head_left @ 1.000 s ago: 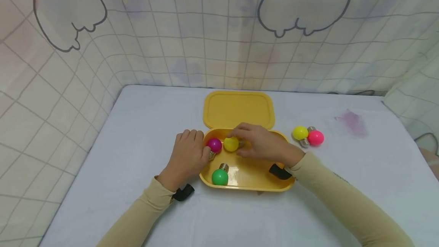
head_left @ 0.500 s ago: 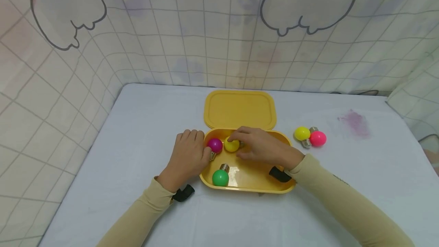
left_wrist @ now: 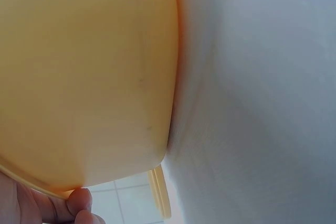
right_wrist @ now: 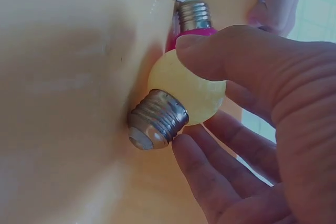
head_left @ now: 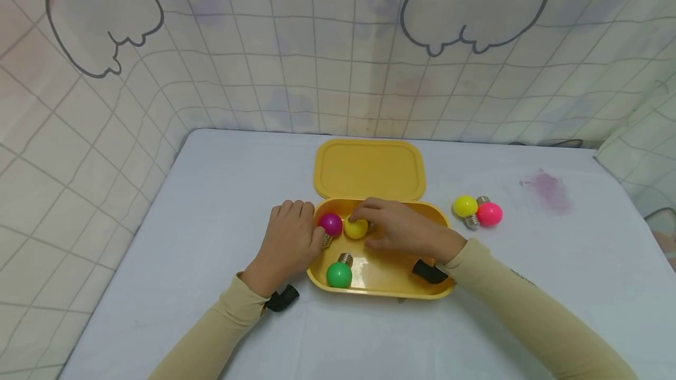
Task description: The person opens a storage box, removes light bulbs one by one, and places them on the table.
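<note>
A yellow plastic box (head_left: 391, 292) stands on the table. My left hand (head_left: 290, 236) grips its left rim; in the left wrist view, fingertips (left_wrist: 80, 199) curl under that rim. Inside the box, my right hand (head_left: 404, 228) holds a yellow light bulb (head_left: 355, 228). In the right wrist view the thumb lies on the bulb's globe, with fingers around its other side and the metal screw base (right_wrist: 158, 119) pointing away from the palm. Left of it lies a magenta bulb (head_left: 331, 224), and a green bulb (head_left: 339, 274) sits in the near left corner.
A flat yellow lid (head_left: 369, 169) lies just behind the box. To the right on the white-covered table (head_left: 237, 175) are another yellow bulb (head_left: 465, 206) and a pink bulb (head_left: 489, 214), side by side. A patterned curtain (head_left: 338, 75) hangs along the back.
My right fingers have moved slightly down around the yellow bulb, and the bulb has shifted slightly. My left hand stays on the rim.
</note>
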Available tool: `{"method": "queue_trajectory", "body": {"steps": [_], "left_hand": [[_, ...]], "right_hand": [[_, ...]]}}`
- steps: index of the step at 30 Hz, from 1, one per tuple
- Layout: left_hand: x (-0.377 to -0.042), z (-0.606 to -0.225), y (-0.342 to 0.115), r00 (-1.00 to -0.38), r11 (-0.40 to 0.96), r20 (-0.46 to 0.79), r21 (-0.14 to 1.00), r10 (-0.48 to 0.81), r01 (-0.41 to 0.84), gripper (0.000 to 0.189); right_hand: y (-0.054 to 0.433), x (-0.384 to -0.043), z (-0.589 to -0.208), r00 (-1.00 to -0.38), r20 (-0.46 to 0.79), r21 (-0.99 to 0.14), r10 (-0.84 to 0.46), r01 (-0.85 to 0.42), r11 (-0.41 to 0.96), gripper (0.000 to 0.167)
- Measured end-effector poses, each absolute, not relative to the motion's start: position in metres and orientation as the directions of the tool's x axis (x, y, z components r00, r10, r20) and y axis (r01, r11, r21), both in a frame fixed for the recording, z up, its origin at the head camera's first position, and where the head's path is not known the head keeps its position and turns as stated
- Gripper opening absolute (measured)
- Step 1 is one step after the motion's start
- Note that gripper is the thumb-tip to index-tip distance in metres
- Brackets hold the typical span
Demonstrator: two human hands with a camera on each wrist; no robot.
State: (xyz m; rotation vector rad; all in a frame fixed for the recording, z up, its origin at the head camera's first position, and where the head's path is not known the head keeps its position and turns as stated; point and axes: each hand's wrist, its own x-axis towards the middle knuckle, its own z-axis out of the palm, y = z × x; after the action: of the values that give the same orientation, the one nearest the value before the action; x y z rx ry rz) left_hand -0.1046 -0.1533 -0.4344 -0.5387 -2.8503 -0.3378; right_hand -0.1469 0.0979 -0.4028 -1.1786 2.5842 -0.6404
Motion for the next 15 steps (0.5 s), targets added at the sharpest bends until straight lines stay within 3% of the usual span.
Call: {"method": "queue_trajectory", "body": {"steps": [15], "left_hand": [[-0.1049,-0.4353,-0.1536,-0.9,0.906,0.281,0.17,0.332,0.387,0.017]], "right_hand": [[0.0949,-0.1465,-0.405,-0.656,-0.117,-0.521,-0.746,-0.599,0.608,0.044]]}}
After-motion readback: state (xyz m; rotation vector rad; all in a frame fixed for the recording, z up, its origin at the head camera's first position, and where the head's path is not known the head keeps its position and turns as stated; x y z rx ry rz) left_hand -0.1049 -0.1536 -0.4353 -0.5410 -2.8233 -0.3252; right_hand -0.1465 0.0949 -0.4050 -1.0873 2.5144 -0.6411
